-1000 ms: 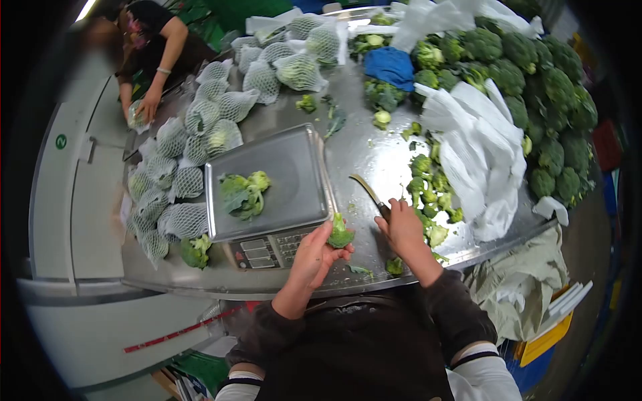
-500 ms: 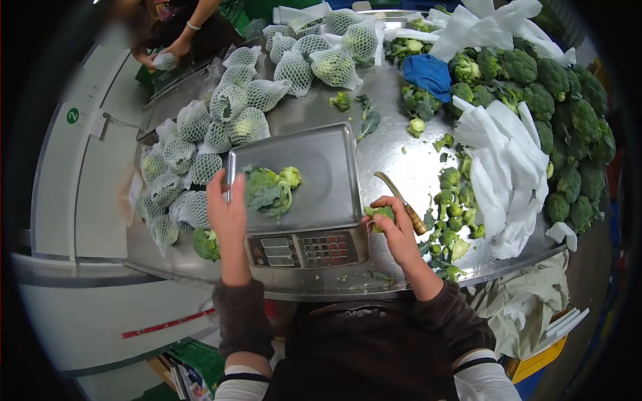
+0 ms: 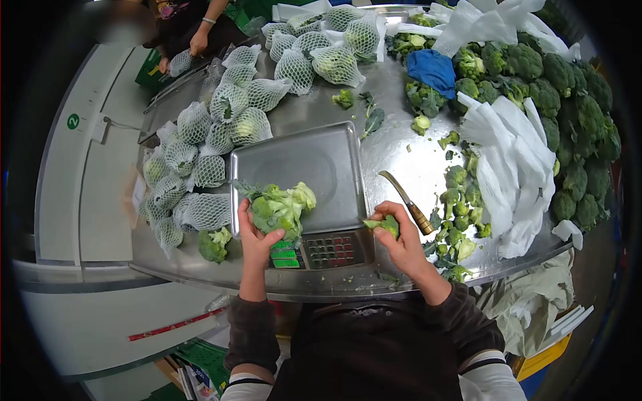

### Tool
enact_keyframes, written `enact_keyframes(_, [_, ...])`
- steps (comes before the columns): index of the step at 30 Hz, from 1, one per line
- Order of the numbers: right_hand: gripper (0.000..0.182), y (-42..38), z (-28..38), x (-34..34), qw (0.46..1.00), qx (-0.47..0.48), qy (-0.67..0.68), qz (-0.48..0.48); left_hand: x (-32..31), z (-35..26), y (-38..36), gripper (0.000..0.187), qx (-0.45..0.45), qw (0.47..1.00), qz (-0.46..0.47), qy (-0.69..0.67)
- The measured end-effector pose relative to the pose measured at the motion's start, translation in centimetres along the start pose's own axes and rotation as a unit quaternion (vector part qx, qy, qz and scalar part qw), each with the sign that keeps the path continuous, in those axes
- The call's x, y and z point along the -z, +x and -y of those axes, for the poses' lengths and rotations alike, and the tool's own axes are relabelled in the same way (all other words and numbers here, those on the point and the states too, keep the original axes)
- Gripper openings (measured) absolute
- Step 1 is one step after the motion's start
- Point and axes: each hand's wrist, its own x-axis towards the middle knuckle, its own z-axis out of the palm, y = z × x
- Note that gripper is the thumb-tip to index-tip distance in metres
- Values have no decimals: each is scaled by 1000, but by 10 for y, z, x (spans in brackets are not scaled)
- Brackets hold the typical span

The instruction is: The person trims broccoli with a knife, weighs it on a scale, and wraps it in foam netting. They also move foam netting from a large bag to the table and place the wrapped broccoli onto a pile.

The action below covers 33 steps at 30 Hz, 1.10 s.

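My left hand [image 3: 257, 244] is closed round a leafy head of broccoli [image 3: 284, 208], holding it above the near left part of the scale's metal tray [image 3: 307, 157]. Below it, the scale's display [image 3: 285, 257] is lit green. In my right hand [image 3: 399, 237], a small broccoli floret [image 3: 384, 227] is pinched between fingers and thumb, just right of the scale. A curved knife with a wooden handle [image 3: 420, 218] lies on the table beside that hand. Left of the scale rests a small broccoli piece [image 3: 214, 246].
Net-wrapped broccoli heads [image 3: 194, 122] cover the table's left and back. Cut florets [image 3: 460, 224], white foam nets [image 3: 505, 174], a blue cloth [image 3: 431, 72] and a large broccoli pile [image 3: 582, 127] stand at the right. At the back left, another person's hand [image 3: 199, 41] is near a netted head.
My left hand has gone from empty to gripping the broccoli head, which is lifted off the tray. The scale's display has turned green. My right hand still holds the floret.
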Motion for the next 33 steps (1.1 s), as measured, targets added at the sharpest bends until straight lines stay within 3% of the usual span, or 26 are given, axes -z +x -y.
enact_keyframes(4, [35, 14, 22, -9, 996, 77, -52, 18, -11, 3, 6, 94, -83, 993, 50, 66])
enact_keyframes(8, [37, 24, 28, -18, 991, 88, -91, 37, -23, 6, 11, 90, -57, 987, 122, 91])
enact_keyframes(11, [38, 33, 26, -29, 990, 99, -89, 42, -26, 3, 8, 82, -111, 969, 151, 160])
enact_keyframes(15, [41, 51, 15, -49, 981, 151, -106, 61, -28, -4, 11, 70, -109, 971, 174, 122])
enact_keyframes(17, [44, 58, 13, -51, 978, 159, -109, 84, -22, 2, 21, 53, 9, 987, 155, -39])
enact_keyframes(18, [46, 61, 13, -53, 976, 158, -109, 99, -32, -2, 20, 37, 24, 992, 108, -67])
enact_keyframes(19, [47, 62, 13, -53, 975, 156, -110, 115, -37, 1, 21, 37, 24, 992, 108, -69])
enact_keyframes(22, [52, 59, 12, -53, 967, 167, -143, 132, -53, 7, 22, 31, -1, 1000, -29, 8])
enact_keyframes(26, [55, 51, 8, -53, 959, 159, -188, 139, -56, 2, 24, 37, -9, 998, -42, 44])
enact_keyframes(28, [55, 52, 6, -54, 965, 149, -171, 131, -49, 3, 26, 43, 11, 990, 43, 138])
enact_keyframes(33, [54, 54, 6, -73, 981, 125, -120, 88, -53, -7, 25, 42, 58, 996, 48, 40])
